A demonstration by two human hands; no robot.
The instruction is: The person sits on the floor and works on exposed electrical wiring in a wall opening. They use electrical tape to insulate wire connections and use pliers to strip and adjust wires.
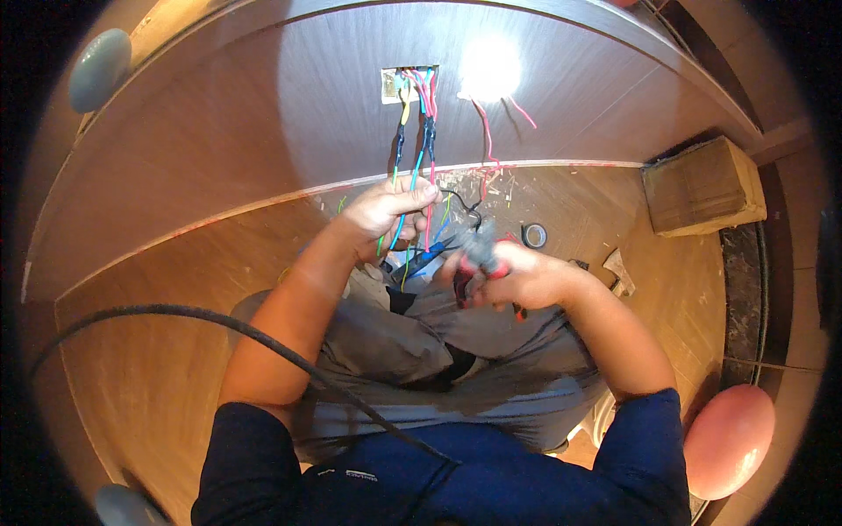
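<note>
My left hand [392, 213] pinches several coloured wires hanging from a square wall opening [389, 86]: a blue wire [418, 164], a pink-red wire [431, 175] and a green one. Black tape [429, 136] wraps their upper parts, and their loose ends reach below my fingers. My right hand [524, 273] is closed around red-handled pliers [476, 263], whose grey head is smeared by motion. The pliers stand to the right of the wires, apart from them. Below the wires lies a blue and black tool [428, 255], its kind unclear.
Pink wires [487, 136] come from the wall beneath a glaring light [491, 66]. A tape roll [533, 235] lies among scraps on the floor, with a cardboard box [697, 188] at right. A black cable [237, 326] crosses my left arm. A pink balloon [731, 443] is at lower right.
</note>
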